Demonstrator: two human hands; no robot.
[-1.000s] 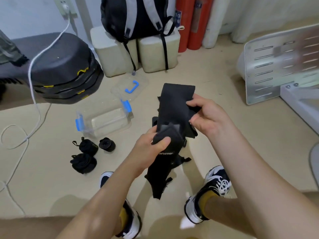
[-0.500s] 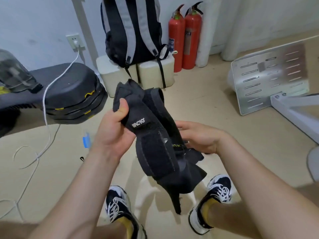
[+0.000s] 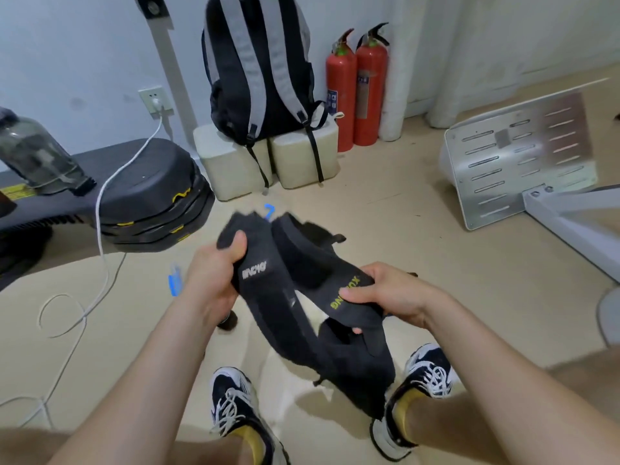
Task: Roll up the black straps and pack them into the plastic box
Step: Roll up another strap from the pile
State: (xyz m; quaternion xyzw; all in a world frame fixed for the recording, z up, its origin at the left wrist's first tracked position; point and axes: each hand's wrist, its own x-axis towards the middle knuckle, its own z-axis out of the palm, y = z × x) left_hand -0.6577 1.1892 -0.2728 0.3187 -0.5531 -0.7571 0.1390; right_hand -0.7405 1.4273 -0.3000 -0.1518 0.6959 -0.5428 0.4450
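Black strap: I see it held above the floor, tail hanging between shoes.
Left hand: grips upper end, thumb on top.
Right hand: pinches band by yellow lettering.

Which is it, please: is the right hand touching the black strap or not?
Touching: head view shows the right hand pinching the black strap.

A single head-worn view looks forward and down; hands close below, floor beyond.
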